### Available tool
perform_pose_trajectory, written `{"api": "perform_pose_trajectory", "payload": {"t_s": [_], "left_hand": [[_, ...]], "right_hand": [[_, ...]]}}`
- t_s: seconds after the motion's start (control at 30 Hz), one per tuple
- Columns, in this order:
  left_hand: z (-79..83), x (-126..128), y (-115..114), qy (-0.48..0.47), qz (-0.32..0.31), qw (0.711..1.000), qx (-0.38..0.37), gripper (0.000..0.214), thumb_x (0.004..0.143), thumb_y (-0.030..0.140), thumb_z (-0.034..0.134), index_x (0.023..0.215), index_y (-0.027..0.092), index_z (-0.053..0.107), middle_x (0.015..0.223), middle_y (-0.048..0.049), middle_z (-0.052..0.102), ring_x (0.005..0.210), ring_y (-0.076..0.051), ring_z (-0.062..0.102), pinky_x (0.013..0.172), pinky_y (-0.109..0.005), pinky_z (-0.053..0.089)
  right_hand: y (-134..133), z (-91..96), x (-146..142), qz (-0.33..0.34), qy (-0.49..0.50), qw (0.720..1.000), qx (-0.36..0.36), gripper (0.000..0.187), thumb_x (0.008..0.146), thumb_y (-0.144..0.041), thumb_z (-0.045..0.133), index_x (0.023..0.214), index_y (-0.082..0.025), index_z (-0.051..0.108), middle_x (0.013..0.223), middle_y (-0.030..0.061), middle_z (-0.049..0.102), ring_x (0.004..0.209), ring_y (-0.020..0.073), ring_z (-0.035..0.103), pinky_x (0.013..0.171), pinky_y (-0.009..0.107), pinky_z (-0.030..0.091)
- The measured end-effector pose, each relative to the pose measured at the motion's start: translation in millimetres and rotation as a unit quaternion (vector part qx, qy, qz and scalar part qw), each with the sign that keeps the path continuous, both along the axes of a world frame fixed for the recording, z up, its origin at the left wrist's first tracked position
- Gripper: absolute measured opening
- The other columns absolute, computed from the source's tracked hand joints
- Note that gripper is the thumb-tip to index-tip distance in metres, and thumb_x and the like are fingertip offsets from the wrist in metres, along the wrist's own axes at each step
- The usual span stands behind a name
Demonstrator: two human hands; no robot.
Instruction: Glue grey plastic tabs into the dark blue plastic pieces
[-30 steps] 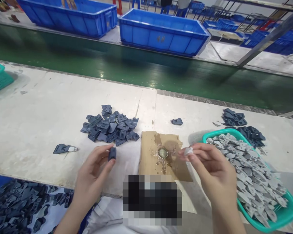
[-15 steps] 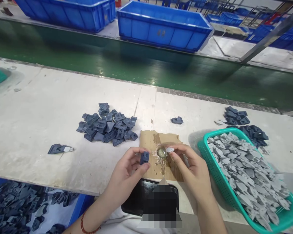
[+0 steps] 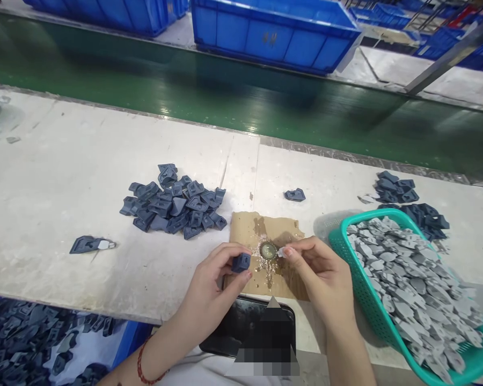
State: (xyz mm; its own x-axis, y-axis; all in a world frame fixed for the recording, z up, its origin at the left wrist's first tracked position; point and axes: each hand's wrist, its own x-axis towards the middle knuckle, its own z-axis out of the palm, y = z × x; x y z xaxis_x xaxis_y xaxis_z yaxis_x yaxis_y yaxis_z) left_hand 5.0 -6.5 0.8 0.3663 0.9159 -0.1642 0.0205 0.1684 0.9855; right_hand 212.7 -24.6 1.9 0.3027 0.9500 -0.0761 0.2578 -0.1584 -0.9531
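Between thumb and fingers, my left hand (image 3: pixel 219 279) grips a dark blue-grey plastic part (image 3: pixel 241 262) with a square opening. A small light grey plastic piece (image 3: pixel 282 252) is pinched in my right hand (image 3: pixel 324 276), partly hidden by the fingertips. Between the hands, a small round dish of clear liquid (image 3: pixel 268 250) sits on a brown cardboard piece (image 3: pixel 243 228), with wet splashes around it. The light grey piece is close to the dish's right rim; I cannot tell whether they touch.
A heap of dark parts (image 3: pixel 173 206) lies left of the cardboard. At right stands a green basket (image 3: pixel 360 279) of grey pieces. A black phone-like slab (image 3: pixel 229 327) is in front. Beyond the table runs a green conveyor belt (image 3: pixel 145 91) with blue crates (image 3: pixel 265 37) behind.
My right hand has turned the light grey piece, which now points down more toward the dish. The dark part in my left hand has tilted. The camera view has shifted slightly.
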Motion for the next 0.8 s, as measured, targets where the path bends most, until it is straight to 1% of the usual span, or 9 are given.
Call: {"api": "perform_pose_trajectory", "payload": {"t_s": [0.13,0.23,0.3,0.37,0.43,0.53,0.63,0.73,0.8], "left_hand": [[-1.2,-0.9,-1.0,0.018,-0.006,1.000,0.021,0.016,0.097,0.021,0.061,0.112,0.021,0.068,0.120,-0.0090,0.065,0.113,-0.020,0.063,0.085,-0.023,0.055],[-1.9,-2.2,-1.5,0.021,-0.013,0.999,0.028,0.017,0.098,0.021,0.060,0.113,0.022,0.068,0.122,-0.0085,0.064,0.116,-0.020,0.063,0.087,-0.024,0.055],[-2.2,-2.7,-1.6,0.020,-0.018,0.999,0.030,0.017,0.099,0.022,0.060,0.113,0.023,0.068,0.123,-0.0084,0.064,0.118,-0.020,0.062,0.088,-0.024,0.055],[-2.4,-2.8,-1.7,0.021,-0.021,0.999,0.032,0.016,0.099,0.022,0.060,0.113,0.023,0.067,0.123,-0.0083,0.064,0.119,-0.021,0.062,0.089,-0.025,0.056],[-2.8,-2.7,-1.8,0.022,-0.022,0.999,0.035,0.017,0.099,0.021,0.059,0.113,0.023,0.067,0.123,-0.0084,0.064,0.119,-0.021,0.062,0.090,-0.026,0.056],[-3.3,-2.8,-2.2,0.022,-0.022,0.999,0.040,0.017,0.099,0.021,0.059,0.114,0.023,0.067,0.123,-0.0089,0.065,0.118,-0.022,0.063,0.090,-0.027,0.056],[-3.4,-3.2,-2.5,0.023,-0.020,0.999,0.040,0.017,0.098,0.022,0.060,0.113,0.022,0.068,0.122,-0.0099,0.066,0.118,-0.024,0.063,0.090,-0.029,0.056],[-3.4,-3.4,-2.5,0.022,-0.020,0.999,0.040,0.017,0.098,0.022,0.060,0.113,0.023,0.068,0.123,-0.0098,0.066,0.118,-0.023,0.063,0.090,-0.029,0.056],[-3.6,-3.1,-2.3,0.021,-0.020,0.999,0.040,0.018,0.098,0.021,0.059,0.114,0.023,0.068,0.123,-0.0093,0.065,0.117,-0.023,0.063,0.089,-0.028,0.056]], "right_hand": [[0.6,-0.7,-2.4,0.000,-0.027,1.000,-0.003,0.023,0.090,-0.040,0.075,0.079,-0.020,0.069,0.069,0.0013,0.068,0.061,0.0138,0.059,0.056,0.024,0.046],[1.9,2.5,-5.5,0.001,-0.013,1.000,0.002,0.021,0.089,-0.039,0.076,0.081,-0.020,0.071,0.070,0.0007,0.068,0.061,0.0134,0.061,0.056,0.023,0.048],[2.3,5.5,-6.7,0.000,0.006,1.000,0.006,0.017,0.090,-0.039,0.075,0.091,-0.022,0.075,0.072,0.0006,0.069,0.063,0.0138,0.062,0.057,0.023,0.050],[1.9,7.5,-6.2,0.006,0.013,1.000,0.002,0.020,0.091,-0.039,0.073,0.102,-0.023,0.078,0.075,0.0013,0.070,0.065,0.0147,0.063,0.059,0.025,0.053],[1.0,7.5,-4.1,0.021,0.017,1.000,-0.004,0.021,0.094,-0.040,0.071,0.104,-0.024,0.080,0.072,0.0019,0.070,0.066,0.0157,0.065,0.062,0.026,0.054],[-0.2,4.9,-0.2,0.025,0.068,0.997,-0.002,0.020,0.093,-0.040,0.072,0.093,-0.022,0.080,0.064,0.0016,0.068,0.058,0.0157,0.064,0.059,0.028,0.055],[-0.2,3.7,1.9,0.018,0.146,0.989,0.000,0.019,0.090,-0.040,0.076,0.088,-0.021,0.076,0.064,0.0020,0.070,0.053,0.0153,0.065,0.054,0.027,0.056],[0.3,5.1,1.6,0.015,0.196,0.980,-0.005,0.019,0.092,-0.040,0.074,0.097,-0.022,0.076,0.071,0.0030,0.074,0.059,0.0162,0.070,0.058,0.028,0.061],[0.4,6.0,1.2,0.015,0.201,0.979,-0.007,0.023,0.094,-0.040,0.071,0.107,-0.022,0.077,0.077,0.0044,0.076,0.065,0.0174,0.073,0.063,0.030,0.064]]}}
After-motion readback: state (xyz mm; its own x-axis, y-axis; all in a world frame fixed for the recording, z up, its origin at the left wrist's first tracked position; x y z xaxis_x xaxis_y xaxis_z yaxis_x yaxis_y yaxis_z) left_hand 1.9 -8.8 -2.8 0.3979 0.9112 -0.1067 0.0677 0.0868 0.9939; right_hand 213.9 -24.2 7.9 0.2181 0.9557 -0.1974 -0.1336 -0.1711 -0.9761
